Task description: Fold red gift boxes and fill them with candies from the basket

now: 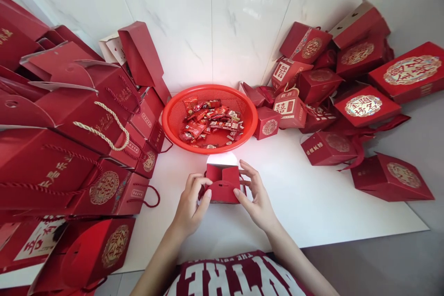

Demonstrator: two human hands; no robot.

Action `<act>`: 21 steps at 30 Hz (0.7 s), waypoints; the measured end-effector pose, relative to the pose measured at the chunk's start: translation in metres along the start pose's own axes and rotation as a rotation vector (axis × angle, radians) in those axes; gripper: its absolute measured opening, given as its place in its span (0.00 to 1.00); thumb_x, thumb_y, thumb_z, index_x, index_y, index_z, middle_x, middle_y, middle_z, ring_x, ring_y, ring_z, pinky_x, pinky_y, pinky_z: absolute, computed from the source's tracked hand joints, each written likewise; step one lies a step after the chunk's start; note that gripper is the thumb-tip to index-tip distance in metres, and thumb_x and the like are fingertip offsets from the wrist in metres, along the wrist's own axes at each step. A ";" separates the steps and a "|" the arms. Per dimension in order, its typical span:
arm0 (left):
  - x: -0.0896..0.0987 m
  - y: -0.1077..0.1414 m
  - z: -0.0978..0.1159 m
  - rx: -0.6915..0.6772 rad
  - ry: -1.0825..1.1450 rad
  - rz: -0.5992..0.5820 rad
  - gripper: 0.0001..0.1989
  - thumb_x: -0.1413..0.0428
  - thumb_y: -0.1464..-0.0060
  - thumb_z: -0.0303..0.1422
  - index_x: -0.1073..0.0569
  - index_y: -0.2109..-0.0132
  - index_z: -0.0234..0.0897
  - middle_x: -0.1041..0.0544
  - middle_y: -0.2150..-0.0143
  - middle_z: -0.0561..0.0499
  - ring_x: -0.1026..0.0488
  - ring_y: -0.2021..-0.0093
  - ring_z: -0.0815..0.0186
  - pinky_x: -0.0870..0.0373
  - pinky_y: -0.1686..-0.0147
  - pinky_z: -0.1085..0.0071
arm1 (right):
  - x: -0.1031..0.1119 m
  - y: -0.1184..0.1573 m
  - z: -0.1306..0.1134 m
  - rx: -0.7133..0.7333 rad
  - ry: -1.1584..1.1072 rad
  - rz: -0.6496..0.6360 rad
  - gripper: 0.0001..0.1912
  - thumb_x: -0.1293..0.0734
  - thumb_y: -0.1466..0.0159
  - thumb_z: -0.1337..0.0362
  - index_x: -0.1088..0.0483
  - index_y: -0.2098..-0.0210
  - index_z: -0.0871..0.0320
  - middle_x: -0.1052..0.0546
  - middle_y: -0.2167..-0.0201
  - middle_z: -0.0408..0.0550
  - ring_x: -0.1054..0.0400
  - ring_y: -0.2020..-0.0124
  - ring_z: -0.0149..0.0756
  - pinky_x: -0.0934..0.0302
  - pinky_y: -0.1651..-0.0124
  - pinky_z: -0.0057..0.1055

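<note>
A small red gift box with its top flaps partly up stands on the white table in front of me. My left hand grips its left side, thumb near the front flap and fingers curled by the side cord. On the opposite side my right hand holds the box with the thumb on the front and the fingers behind. Just beyond it sits a red plastic basket, with several wrapped candies lying inside.
Many red gift boxes with rope handles crowd the left side. More red boxes are piled at the right, one leaning box near the table edge. A white tiled wall rises behind the basket.
</note>
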State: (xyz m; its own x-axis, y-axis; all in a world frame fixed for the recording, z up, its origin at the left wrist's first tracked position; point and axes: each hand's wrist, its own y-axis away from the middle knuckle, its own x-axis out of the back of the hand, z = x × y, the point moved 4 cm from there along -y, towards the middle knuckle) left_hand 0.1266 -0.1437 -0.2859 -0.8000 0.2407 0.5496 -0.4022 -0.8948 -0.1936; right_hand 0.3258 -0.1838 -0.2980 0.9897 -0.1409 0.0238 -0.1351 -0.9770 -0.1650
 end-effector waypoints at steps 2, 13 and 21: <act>-0.003 0.000 -0.002 0.028 0.057 -0.001 0.16 0.54 0.33 0.36 0.38 0.40 0.43 0.34 0.48 0.46 0.31 0.52 0.61 0.32 0.54 0.65 | -0.004 0.000 0.007 -0.063 -0.080 -0.043 0.37 0.33 0.33 0.58 0.52 0.30 0.47 0.43 0.32 0.56 0.38 0.37 0.46 0.39 0.38 0.49; -0.008 0.004 -0.012 0.015 0.254 -0.090 0.27 0.56 0.32 0.41 0.49 0.30 0.42 0.32 0.43 0.41 0.32 0.44 0.55 0.35 0.43 0.54 | 0.003 0.007 0.001 -0.013 -0.031 -0.265 0.30 0.32 0.34 0.58 0.42 0.34 0.46 0.37 0.35 0.51 0.43 0.34 0.45 0.47 0.32 0.47; -0.002 0.003 -0.004 -0.144 0.017 0.062 0.22 0.58 0.31 0.33 0.41 0.33 0.43 0.33 0.42 0.42 0.33 0.43 0.58 0.33 0.44 0.58 | 0.003 0.010 -0.009 0.070 0.192 -0.286 0.16 0.35 0.31 0.58 0.30 0.44 0.47 0.37 0.36 0.50 0.43 0.34 0.45 0.44 0.33 0.44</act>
State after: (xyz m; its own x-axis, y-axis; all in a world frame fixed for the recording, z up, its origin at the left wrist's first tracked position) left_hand 0.1252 -0.1455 -0.2913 -0.8322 0.1944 0.5192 -0.4108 -0.8451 -0.3421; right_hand 0.3266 -0.1956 -0.2910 0.9593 0.1033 0.2629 0.1568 -0.9689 -0.1914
